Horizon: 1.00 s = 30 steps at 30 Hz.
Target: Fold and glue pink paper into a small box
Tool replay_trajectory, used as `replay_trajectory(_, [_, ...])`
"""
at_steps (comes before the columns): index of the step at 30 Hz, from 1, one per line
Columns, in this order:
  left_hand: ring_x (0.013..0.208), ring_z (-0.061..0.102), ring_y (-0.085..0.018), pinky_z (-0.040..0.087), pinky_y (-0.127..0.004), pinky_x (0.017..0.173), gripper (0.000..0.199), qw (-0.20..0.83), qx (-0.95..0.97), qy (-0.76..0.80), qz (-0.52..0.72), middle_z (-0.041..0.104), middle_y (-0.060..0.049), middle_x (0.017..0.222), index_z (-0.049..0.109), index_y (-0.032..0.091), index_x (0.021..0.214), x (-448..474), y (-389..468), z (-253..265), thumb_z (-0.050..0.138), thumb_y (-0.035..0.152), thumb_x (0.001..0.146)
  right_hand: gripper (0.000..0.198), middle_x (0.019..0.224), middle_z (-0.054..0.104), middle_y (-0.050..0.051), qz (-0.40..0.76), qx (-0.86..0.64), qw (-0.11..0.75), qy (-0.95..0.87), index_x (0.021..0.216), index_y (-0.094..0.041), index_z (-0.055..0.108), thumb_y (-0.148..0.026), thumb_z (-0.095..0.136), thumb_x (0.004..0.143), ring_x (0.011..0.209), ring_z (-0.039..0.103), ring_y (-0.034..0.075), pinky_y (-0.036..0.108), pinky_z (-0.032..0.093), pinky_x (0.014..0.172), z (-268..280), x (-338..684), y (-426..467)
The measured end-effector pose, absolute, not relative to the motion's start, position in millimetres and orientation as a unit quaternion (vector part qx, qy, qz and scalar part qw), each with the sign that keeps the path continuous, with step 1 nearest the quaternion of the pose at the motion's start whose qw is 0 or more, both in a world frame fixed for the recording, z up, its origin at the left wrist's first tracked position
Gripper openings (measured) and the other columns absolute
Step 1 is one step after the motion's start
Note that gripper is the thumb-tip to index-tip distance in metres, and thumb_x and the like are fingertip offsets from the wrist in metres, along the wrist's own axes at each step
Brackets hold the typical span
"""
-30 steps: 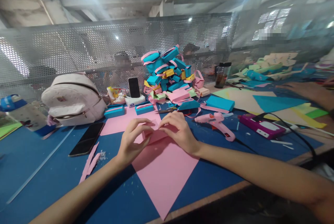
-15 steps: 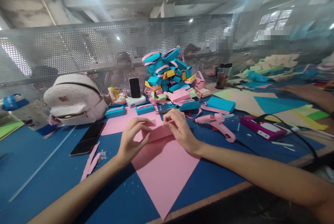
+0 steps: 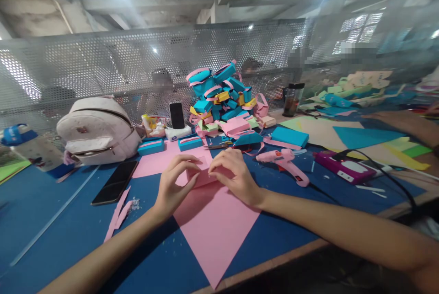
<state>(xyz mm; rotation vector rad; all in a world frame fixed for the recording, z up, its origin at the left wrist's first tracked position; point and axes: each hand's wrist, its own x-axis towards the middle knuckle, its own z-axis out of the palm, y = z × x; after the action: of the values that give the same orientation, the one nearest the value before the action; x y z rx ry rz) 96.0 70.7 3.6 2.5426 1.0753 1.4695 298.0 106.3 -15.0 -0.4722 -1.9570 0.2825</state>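
Observation:
A small folded piece of pink paper (image 3: 203, 179), shaped like a box side, stands between my hands. My left hand (image 3: 176, 182) grips its left end, thumb in front and fingers behind. With thumb and fingers curled together, my right hand (image 3: 236, 175) pinches it near the middle; part of the fold is hidden by the fingers. Beneath lies a large sheet of pink paper (image 3: 217, 234), one corner pointing toward me. A pink hot glue gun (image 3: 286, 163) rests on the table to the right of my right hand.
Blue and pink paper boxes (image 3: 216, 102) are heaped at the back. On the left are a white backpack (image 3: 99, 131), a black phone (image 3: 115, 183) and pink paper scraps (image 3: 118, 216). A purple power strip (image 3: 345, 167) with cables lies right, near another person's arm (image 3: 408, 125).
My right hand has slid left along the folded pink paper, closer to my left hand. The left hand stays in nearly the same place.

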Motion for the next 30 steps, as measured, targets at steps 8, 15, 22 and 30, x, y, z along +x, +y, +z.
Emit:
replay_trajectory(8, [0.102, 0.062, -0.019, 0.050, -0.033, 0.088, 0.008, -0.030, 0.816, 0.339, 0.468, 0.064, -0.007, 0.105, 0.063, 0.019, 0.087, 97.4, 69.2, 6.0, 0.062, 0.011, 0.086, 0.004, 0.089, 0.066, -0.001, 0.115, -0.195, 0.512, -0.829, 0.088, -0.023, 0.062, -0.021, 0.064, 0.092, 0.088, 0.054, 0.019, 0.037, 0.031, 0.087, -15.2, 298.0, 105.2])
replay_trajectory(15, [0.099, 0.063, -0.018, 0.050, -0.034, 0.085, 0.012, -0.106, 0.819, 0.337, 0.452, 0.065, -0.007, 0.106, 0.066, 0.021, 0.095, 91.6, 77.2, 4.2, 0.063, 0.012, 0.087, 0.005, 0.088, 0.065, -0.001, 0.107, -0.204, 0.509, -0.829, 0.087, -0.023, 0.062, -0.022, 0.065, 0.091, 0.087, 0.054, 0.019, 0.037, 0.032, 0.086, -16.1, 297.2, 106.4])
replay_trajectory(22, [0.079, 0.058, -0.017, 0.046, -0.032, 0.071, 0.008, -0.249, 0.820, 0.325, 0.400, 0.067, -0.004, 0.092, 0.067, 0.022, 0.092, 81.9, 81.8, 16.3, 0.064, 0.016, 0.088, 0.006, 0.087, 0.067, 0.001, 0.107, -0.198, 0.515, -0.827, 0.087, -0.022, 0.062, -0.026, 0.063, 0.092, 0.086, 0.055, 0.020, 0.037, 0.033, 0.086, -16.3, 297.9, 106.7])
replay_trajectory(30, [0.081, 0.060, -0.016, 0.049, -0.027, 0.072, 0.014, -0.242, 0.826, 0.338, 0.380, 0.062, -0.005, 0.087, 0.066, 0.017, 0.091, 66.3, 89.2, 27.5, 0.053, 0.015, 0.094, 0.010, 0.086, 0.074, -0.001, 0.090, -0.166, 0.460, -0.868, 0.093, -0.024, 0.068, -0.024, 0.058, 0.095, 0.082, 0.058, 0.018, 0.036, 0.035, 0.084, -24.0, 295.5, 111.2])
